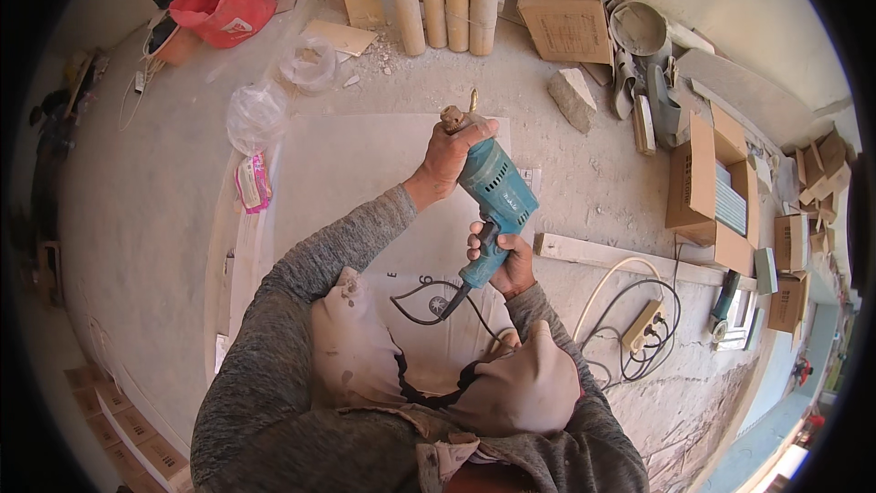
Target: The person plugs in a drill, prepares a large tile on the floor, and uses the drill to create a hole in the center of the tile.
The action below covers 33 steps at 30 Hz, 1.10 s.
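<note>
Left fingers (pixel 478 131) clasp the drill (pixel 498 187) up front, right fingers (pixel 474 240) its handle (pixel 484 267).

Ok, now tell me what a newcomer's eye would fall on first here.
Most likely the teal power drill near the middle, with the left hand gripping its front end and the right hand on its handle. Next, probably the bright red bag at the upper left and the open cardboard box on the right, with flat pieces standing inside.
</note>
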Available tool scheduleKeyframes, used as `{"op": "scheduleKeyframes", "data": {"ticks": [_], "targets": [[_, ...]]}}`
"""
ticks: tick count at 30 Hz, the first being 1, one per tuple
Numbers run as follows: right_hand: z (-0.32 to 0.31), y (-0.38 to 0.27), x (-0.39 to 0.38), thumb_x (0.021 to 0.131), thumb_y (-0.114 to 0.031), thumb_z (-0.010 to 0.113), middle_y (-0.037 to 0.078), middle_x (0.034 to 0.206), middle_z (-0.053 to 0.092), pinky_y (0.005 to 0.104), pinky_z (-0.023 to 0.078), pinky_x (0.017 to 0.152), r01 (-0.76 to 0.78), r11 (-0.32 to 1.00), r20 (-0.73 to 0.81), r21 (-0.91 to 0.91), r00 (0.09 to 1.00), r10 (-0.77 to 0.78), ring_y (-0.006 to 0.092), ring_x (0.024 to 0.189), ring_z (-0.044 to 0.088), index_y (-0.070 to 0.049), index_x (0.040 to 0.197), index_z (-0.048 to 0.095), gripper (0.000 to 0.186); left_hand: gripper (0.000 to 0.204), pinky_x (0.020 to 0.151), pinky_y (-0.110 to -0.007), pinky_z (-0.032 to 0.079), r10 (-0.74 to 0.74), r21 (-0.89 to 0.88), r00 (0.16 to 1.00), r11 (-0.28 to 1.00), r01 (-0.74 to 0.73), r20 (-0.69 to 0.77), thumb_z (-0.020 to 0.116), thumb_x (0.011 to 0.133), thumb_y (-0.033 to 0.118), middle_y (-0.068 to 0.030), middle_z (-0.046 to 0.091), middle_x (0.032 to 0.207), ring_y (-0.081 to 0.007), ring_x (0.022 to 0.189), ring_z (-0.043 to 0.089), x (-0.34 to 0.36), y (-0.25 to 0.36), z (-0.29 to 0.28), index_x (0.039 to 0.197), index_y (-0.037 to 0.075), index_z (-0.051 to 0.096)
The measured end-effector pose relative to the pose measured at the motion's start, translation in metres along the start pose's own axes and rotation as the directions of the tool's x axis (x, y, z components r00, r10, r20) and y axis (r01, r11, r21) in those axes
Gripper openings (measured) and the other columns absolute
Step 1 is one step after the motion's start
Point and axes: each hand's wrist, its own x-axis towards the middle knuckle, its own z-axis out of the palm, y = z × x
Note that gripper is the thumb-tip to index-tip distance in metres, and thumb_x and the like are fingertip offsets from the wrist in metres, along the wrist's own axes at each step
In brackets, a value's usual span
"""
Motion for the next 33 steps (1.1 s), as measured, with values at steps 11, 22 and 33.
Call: {"op": "scheduleKeyframes", "data": {"ticks": [11,22,33], "targets": [[0.002,-0.001,0.007,0.075,-0.018,0.064,0.007,0.086,0.056,0.0365,0.047,0.073,-0.049,0.999,0.089,0.020,0.995,0.047,0.0213,0.076,0.055,-0.004,0.120,0.050,0.050,0.013,0.067,-0.026,0.044,0.226,0.215,0.970,0.947,-0.240,0.090,0.071,0.085,0.015,0.0032,0.059,0.074,-0.0072,0.069,0.053,-0.015,0.020,0.019,0.077,0.008,0.065],[-0.006,-0.001,0.009,0.073,-0.019,0.065,0.008,0.085,0.056,0.0375,0.046,0.073,-0.087,0.994,0.140,0.072,0.987,0.077,0.0227,0.077,0.053,-0.003,0.116,0.055,0.047,0.015,0.065,-0.029,0.047,0.298,0.352,0.944,0.876,-0.329,0.141,0.072,0.087,0.015,0.0009,0.062,0.070,-0.0091,0.066,0.057,-0.021,0.022,0.022,0.078,0.004,0.066],[-0.016,-0.001,0.010,0.072,-0.019,0.067,0.009,0.086,0.057,0.0383,0.045,0.071,-0.095,0.990,0.157,0.108,0.985,0.077,0.0237,0.076,0.053,-0.004,0.113,0.058,0.045,0.016,0.067,-0.035,0.053,0.644,0.645,0.497,0.007,-0.764,0.582,0.070,0.081,0.009,-0.0063,0.064,0.081,-0.0234,0.075,0.065,-0.008,0.003,0.009,0.097,0.011,0.074]]}}
